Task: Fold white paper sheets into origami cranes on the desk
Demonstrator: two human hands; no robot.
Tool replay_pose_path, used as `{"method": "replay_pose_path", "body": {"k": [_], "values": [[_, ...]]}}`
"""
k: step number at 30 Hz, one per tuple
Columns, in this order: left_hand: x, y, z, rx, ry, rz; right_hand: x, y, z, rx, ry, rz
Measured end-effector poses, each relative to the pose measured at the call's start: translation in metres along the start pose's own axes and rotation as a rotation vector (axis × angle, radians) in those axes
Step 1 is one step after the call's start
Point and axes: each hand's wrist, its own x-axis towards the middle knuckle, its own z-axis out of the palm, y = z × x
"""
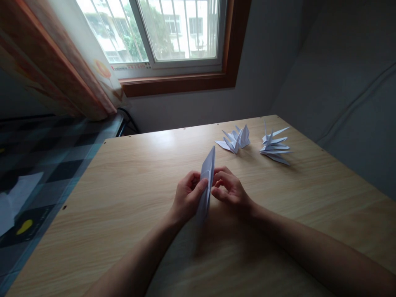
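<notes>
A folded white paper (208, 169) stands on edge above the wooden table (123, 198), its pointed tip aimed away from me. My left hand (187, 198) pinches the paper's left face, thumb pressed against it. From the other side my right hand (230, 189) pinches the same sheet with curled fingers. Both hands hover just above the tabletop near its middle.
Two finished white paper figures lie at the far right of the table, one (235, 139) with fanned folds and one (274, 146) with spiky points. A window (173, 33) and a curtain (62, 70) are behind. A checked bedspread (37, 165) with a white sheet lies to the left.
</notes>
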Motion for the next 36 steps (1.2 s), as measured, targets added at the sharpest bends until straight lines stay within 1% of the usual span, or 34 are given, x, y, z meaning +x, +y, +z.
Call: {"method": "replay_pose_path", "body": {"k": [3, 6, 8, 11, 13, 18, 23, 27, 32, 34, 36], "values": [[0.0004, -0.0018, 0.0012, -0.102, -0.048, -0.033, -0.0002, 0.0038, 0.0010, 0.074, 0.035, 0.065], [0.0007, -0.0051, 0.0010, -0.160, -0.091, -0.054, -0.0004, 0.0061, 0.0015, 0.209, 0.027, 0.128], [0.0008, -0.0065, 0.0007, -0.162, -0.095, -0.048, -0.0003, 0.0064, 0.0017, 0.248, 0.021, 0.146], [0.0013, -0.0062, 0.0008, -0.136, -0.074, -0.034, -0.0005, 0.0064, 0.0027, 0.211, 0.007, 0.103], [0.0019, -0.0060, 0.0008, -0.125, -0.072, -0.021, -0.0009, 0.0069, 0.0040, 0.162, 0.022, 0.093], [0.0031, -0.0077, 0.0002, -0.097, -0.076, -0.027, -0.0016, 0.0077, 0.0053, 0.139, 0.075, 0.123], [0.0001, -0.0033, 0.0025, -0.034, -0.065, -0.025, -0.0008, 0.0053, 0.0054, 0.150, 0.068, 0.120], [-0.0013, -0.0020, 0.0032, 0.043, -0.065, -0.011, -0.0004, 0.0055, 0.0066, 0.179, 0.100, 0.165], [0.0003, -0.0041, 0.0013, -0.091, -0.066, -0.033, -0.0001, 0.0079, 0.0052, 0.266, 0.051, 0.171], [0.0003, -0.0028, 0.0014, -0.119, -0.070, -0.044, -0.0001, 0.0074, 0.0047, 0.250, 0.041, 0.171], [-0.0003, -0.0007, 0.0019, -0.093, -0.073, -0.046, -0.0004, 0.0059, 0.0048, 0.203, 0.047, 0.163]]}}
